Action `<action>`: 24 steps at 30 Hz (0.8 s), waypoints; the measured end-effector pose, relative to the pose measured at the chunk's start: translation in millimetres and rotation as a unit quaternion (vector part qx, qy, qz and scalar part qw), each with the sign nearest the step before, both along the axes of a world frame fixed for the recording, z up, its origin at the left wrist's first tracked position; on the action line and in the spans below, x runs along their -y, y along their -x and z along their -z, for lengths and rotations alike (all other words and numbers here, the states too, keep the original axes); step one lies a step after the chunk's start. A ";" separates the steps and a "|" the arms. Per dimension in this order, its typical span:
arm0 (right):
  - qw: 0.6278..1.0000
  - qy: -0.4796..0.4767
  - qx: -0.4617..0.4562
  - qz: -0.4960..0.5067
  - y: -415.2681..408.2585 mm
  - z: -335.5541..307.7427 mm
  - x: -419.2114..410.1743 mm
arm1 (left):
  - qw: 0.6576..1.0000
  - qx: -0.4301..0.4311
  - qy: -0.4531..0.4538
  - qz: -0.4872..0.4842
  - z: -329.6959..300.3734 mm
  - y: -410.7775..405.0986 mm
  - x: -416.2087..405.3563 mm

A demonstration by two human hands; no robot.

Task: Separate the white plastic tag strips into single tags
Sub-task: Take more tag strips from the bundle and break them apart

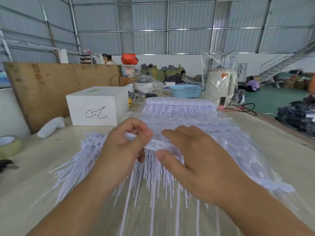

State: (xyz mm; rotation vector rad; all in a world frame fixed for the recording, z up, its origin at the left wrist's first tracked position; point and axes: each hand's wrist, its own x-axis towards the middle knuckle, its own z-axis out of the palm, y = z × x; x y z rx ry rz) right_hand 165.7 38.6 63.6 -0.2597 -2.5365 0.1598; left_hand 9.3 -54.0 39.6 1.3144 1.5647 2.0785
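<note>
A white plastic tag strip (156,144) is held up over the table between both hands, its thin tails hanging down toward me. My left hand (126,147) pinches its left end with curled fingers and thumb. My right hand (192,157) pinches the right part between thumb and forefinger. A heap of single white tags (80,160) lies fanned out on the table under and left of my left hand. More joined strips (179,106) lie stacked beyond and to the right of my hands, some under clear plastic.
A white box (97,106) with a pen scribble stands at the back left, before a brown board (51,86). A tape roll (8,147) sits at the left edge. A blue basket (185,91) and a bagged white kettle (219,86) stand behind.
</note>
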 end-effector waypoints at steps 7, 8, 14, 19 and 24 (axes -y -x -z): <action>0.988 0.149 -0.018 -0.034 7.4 9.2 -10.6 | 0.990 -0.095 -0.009 -0.100 6.7 -25.4 -7.3; 0.987 0.152 -0.038 -0.028 8.7 9.2 -10.1 | 0.991 -0.077 -0.017 -0.109 6.2 -26.4 -8.4; 0.993 0.037 -0.107 0.028 18.2 15.7 6.7 | 0.991 0.055 -0.055 -0.113 4.8 -31.3 -12.7; 0.965 -0.003 -0.258 0.054 14.7 8.6 -3.0 | 0.952 0.283 -0.042 -0.106 0.4 -10.3 -10.6; 0.976 0.159 -0.134 -0.057 8.7 20.9 -19.2 | 0.970 0.237 0.011 -0.047 2.8 -5.6 -10.3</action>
